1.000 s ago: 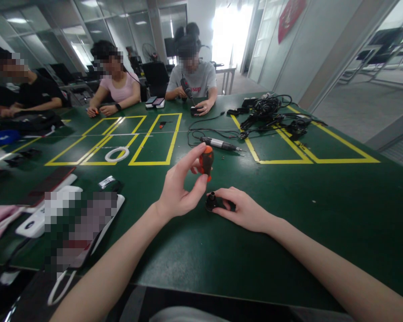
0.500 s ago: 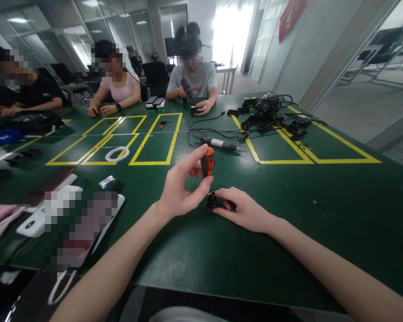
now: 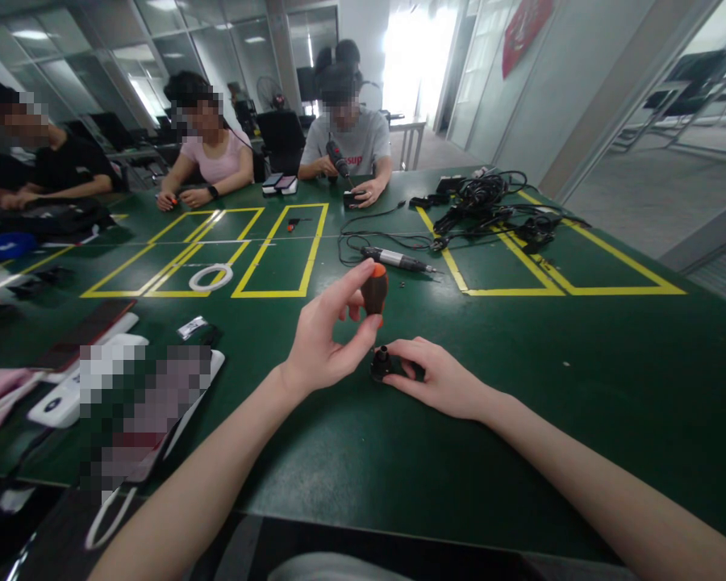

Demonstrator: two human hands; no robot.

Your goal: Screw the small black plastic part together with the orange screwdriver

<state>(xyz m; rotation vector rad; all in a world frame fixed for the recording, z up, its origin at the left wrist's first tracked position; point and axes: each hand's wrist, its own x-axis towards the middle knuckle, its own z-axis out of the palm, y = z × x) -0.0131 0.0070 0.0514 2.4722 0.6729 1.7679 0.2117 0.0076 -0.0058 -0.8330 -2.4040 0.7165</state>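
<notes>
My left hand [image 3: 332,331] is raised above the table, thumb and fingertips closed around the short, thick black-and-orange handle of a stubby screwdriver [image 3: 375,292]. The handle stands roughly upright; I cannot make out its shaft. Just below it, a small black round part with a short upright tube [image 3: 381,365] rests on the green tabletop. My right hand [image 3: 439,375] lies on the table and pinches this black part from its right side between thumb and fingers. A narrow gap separates the handle from the part.
Beyond my hands lies a corded pen-shaped power tool [image 3: 399,260]. A white tape ring [image 3: 210,277] sits within yellow markings. Tangled black cables [image 3: 490,194] pile up at back right, phones and white devices [image 3: 90,379] at left. Across the table, a person holds a drill [image 3: 339,159].
The screwdriver handle has turned about its own axis in my left fingers: its orange side patch has given way to a dark side. My right hand and the black part stay nearly still.
</notes>
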